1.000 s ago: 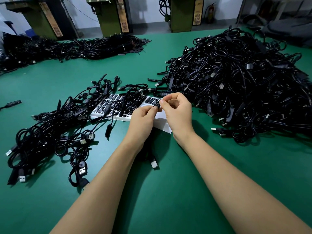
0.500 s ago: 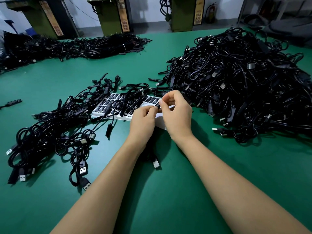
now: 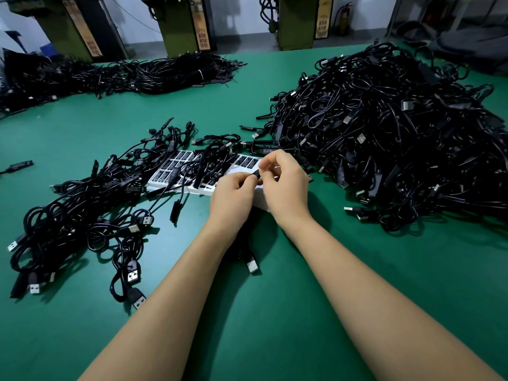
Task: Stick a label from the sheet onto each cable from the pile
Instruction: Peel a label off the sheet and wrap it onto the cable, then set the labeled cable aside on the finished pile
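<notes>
My left hand (image 3: 233, 193) grips a black cable whose USB plug (image 3: 252, 265) hangs out below my wrist. My right hand (image 3: 286, 185) pinches a small black label (image 3: 257, 173) between thumb and forefinger, right at my left fingertips. Both hands hover over the right end of the white label sheet (image 3: 170, 174), which has rows of black labels and is partly covered by cables. The big pile of black cables (image 3: 384, 133) lies to the right. A looser spread of cables (image 3: 82, 215) lies to the left.
The green table (image 3: 275, 312) runs to the near edge. More cable bundles (image 3: 170, 74) lie at the far left. A single connector (image 3: 19, 166) sits at the left edge. Green machines (image 3: 187, 23) stand behind the table.
My right hand has lifted slightly off the sheet, and its fingers now pinch a black label against my left fingertips. My left hand has barely moved.
</notes>
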`<state>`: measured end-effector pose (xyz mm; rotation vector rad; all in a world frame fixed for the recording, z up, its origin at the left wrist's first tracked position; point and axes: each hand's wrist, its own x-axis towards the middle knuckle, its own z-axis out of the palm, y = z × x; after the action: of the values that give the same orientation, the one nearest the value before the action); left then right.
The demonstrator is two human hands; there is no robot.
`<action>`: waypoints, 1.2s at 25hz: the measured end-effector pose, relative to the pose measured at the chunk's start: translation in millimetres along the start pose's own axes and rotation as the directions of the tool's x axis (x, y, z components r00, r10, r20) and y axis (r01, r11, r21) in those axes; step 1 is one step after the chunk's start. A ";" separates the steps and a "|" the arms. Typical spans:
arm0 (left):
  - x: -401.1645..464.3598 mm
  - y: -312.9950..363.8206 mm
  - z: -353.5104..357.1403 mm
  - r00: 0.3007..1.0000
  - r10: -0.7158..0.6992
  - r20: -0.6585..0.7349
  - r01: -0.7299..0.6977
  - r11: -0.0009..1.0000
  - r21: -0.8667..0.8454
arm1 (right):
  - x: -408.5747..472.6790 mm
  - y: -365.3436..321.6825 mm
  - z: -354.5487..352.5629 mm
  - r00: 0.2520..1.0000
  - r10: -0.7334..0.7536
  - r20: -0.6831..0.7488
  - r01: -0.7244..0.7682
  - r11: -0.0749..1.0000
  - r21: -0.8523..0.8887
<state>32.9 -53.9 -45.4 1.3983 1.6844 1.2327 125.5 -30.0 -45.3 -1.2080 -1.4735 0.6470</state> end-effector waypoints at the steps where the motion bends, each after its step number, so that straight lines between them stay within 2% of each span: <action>1: -0.1 0.4 -0.1 1.000 -0.009 -0.009 0.009 1.000 0.009 | 1.2 1.1 -0.3 0.999 0.037 0.013 -0.037 0.999 0.024; 10: -1.6 0.2 -2.7 1.000 -0.017 -0.001 0.017 0.999 -0.034 | 8.2 6.2 -4.7 0.964 0.258 0.056 -0.263 0.921 0.288; 15: -4.2 3.3 -10.1 0.996 0.024 0.081 -0.011 0.986 -0.166 | 9.9 8.1 -10.7 0.944 0.177 0.280 -0.249 0.936 0.248; 18: -4.1 3.1 -12.2 0.994 -0.002 0.106 0.026 0.975 -0.221 | 10.6 8.4 -16.0 0.941 0.174 0.290 -0.276 0.890 0.362; 22: -5.0 4.4 -10.4 0.993 0.085 0.084 -0.068 0.980 -0.187 | 10.8 7.9 -17.4 0.943 0.191 0.274 -0.302 0.838 0.455; 26: -4.3 4.4 -8.2 0.996 0.077 0.048 -0.067 0.982 -0.178 | 12.5 10.0 -18.0 0.935 0.197 0.295 -0.312 0.851 0.422; 30: -1.4 2.7 -9.7 0.999 -0.009 0.042 0.015 0.988 -0.151 | 17.6 12.8 -18.4 0.926 0.218 0.309 -0.333 0.858 0.392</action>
<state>25.8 -57.8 -39.5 1.3112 1.5353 1.2885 148.5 -13.3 -44.6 -1.0102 -1.2667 1.3030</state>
